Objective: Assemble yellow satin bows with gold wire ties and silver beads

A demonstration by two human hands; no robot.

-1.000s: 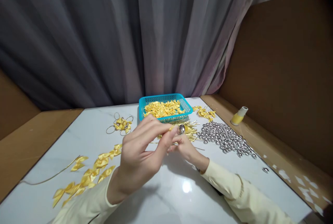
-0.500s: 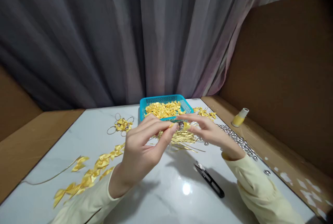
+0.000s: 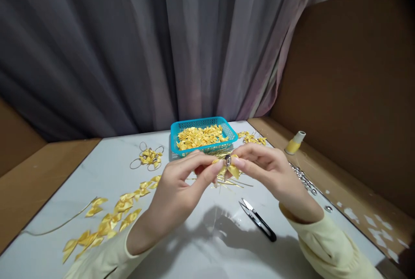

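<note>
Evidently, both hands work at the centre of the frame: the left hand (image 3: 180, 188) and right hand (image 3: 277, 177) pinch a bow (image 3: 234, 171) from either side, thumbs to fingers, with a shiny bead (image 3: 228, 160) facing out at its middle. The edges of the bench (image 3: 125, 151) slant outward down the frame, the left one toward the lower left corner, the right one toward the lower right. Room to move opens at bottom centre, between the left sleeve (image 3: 112, 257) and the snips (image 3: 258, 220), whose parted blades point up and left. Behind the hands, gold wires (image 3: 231, 183) lie near the front of the blue basket (image 3: 173, 137), which holds yellow pieces. Loose bows (image 3: 106, 223) string along the lower left, close to the sleeve; a looped ornament (image 3: 151, 158) lies above them. At right, silver beads (image 3: 304, 179) are partly hidden by the right hand, and a spool (image 3: 295, 142) tilts past the edge. A curtain (image 3: 129, 54) closes off the top.
</note>
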